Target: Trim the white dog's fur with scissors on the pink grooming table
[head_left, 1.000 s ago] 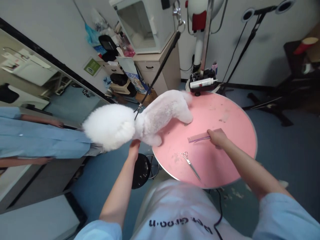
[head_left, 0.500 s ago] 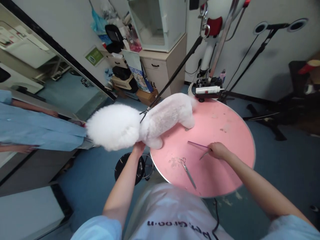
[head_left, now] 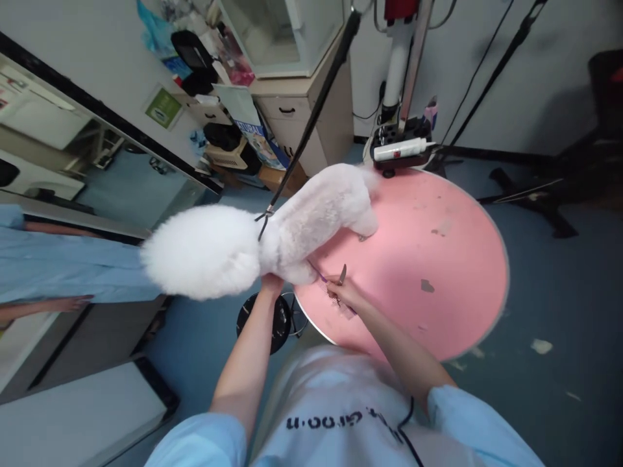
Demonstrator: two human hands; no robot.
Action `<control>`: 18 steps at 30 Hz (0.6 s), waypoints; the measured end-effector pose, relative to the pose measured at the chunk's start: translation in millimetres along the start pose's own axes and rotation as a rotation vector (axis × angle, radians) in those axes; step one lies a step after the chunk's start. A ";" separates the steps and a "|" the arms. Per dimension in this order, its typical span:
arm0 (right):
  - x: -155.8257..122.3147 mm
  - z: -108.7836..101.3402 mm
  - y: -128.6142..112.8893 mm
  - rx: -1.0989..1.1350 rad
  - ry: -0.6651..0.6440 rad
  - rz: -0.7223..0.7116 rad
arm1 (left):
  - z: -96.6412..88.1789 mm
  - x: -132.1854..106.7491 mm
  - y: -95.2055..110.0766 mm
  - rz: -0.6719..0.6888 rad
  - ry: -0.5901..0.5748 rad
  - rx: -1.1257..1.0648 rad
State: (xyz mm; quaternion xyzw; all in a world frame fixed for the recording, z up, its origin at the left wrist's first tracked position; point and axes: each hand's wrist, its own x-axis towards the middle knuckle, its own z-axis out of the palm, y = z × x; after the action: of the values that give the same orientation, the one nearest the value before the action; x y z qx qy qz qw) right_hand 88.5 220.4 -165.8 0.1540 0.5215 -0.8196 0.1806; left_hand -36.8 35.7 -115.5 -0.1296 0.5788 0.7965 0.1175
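A fluffy white dog (head_left: 321, 214) stands at the left side of a round pink grooming table (head_left: 457, 259), its big round head past the edge. My left hand (head_left: 271, 283) holds it under the neck and chest; the fingertips are hidden. Beside the near front leg, my right hand (head_left: 343, 292) is closed around a comb (head_left: 322, 283) with purple on it. A metal blade (head_left: 343, 272), seemingly of scissors, also sticks up from that hand. The comb's tip reaches the leg fur.
A black grooming strap (head_left: 306, 136) runs from above to the dog's neck. Behind the table stands a tool holder (head_left: 403, 162) with a white bottle (head_left: 399, 150). A black stool (head_left: 265, 324) is below the front edge. Another person's blue garment (head_left: 73, 259) shows at left.
My right hand has moved left with the comb, from the table's middle to the dog's front leg. My left hand stays under the neck. The scissors lying on the table no longer show.
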 end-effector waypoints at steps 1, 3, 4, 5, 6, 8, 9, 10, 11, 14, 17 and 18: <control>0.2 -3.5 -2.5 0.081 -0.041 0.027 | -0.4 -0.2 0.2 -0.001 -0.004 0.002; -4.8 -14.0 -6.3 0.231 -0.115 0.103 | 0.5 -1.2 0.4 0.007 -0.011 0.002; -8.4 -19.9 -7.2 0.292 -0.145 0.134 | 1.8 -2.1 0.6 0.012 -0.014 0.003; -11.8 -25.6 -7.6 0.349 -0.159 0.155 | 3.6 -3.2 1.0 0.017 -0.023 0.001; -14.3 -30.7 -7.5 0.407 -0.158 0.167 | 5.6 -4.5 1.5 0.024 -0.038 -0.004; -15.2 -38.2 -6.3 0.533 -0.136 0.163 | 9.8 -7.3 3.3 0.042 -0.073 -0.018; -13.5 -39.9 -5.2 0.592 -0.114 0.150 | 11.6 -8.7 4.3 0.052 -0.085 -0.024; -10.8 -40.0 -4.0 0.631 -0.083 0.138 | 13.2 -10.0 5.2 0.063 -0.091 -0.026; -7.5 -38.4 -2.6 0.638 -0.047 0.133 | 14.5 -11.2 6.0 0.072 -0.087 -0.023; -0.5 -26.4 1.6 0.522 -0.033 0.180 | 17.2 -14.4 6.8 0.069 -0.050 0.003; -5.5 -18.2 4.6 0.540 -0.204 0.196 | 21.2 -18.0 7.1 0.045 -0.036 0.025; -9.9 -19.6 5.3 0.583 -0.242 0.182 | 23.8 -19.3 7.8 0.045 -0.042 0.030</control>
State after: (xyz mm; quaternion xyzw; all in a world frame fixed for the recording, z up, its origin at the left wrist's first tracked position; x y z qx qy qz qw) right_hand 101.0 237.5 -173.7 0.1468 0.2237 -0.9272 0.2622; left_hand -22.9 55.3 -94.9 -0.0980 0.5909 0.7927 0.1133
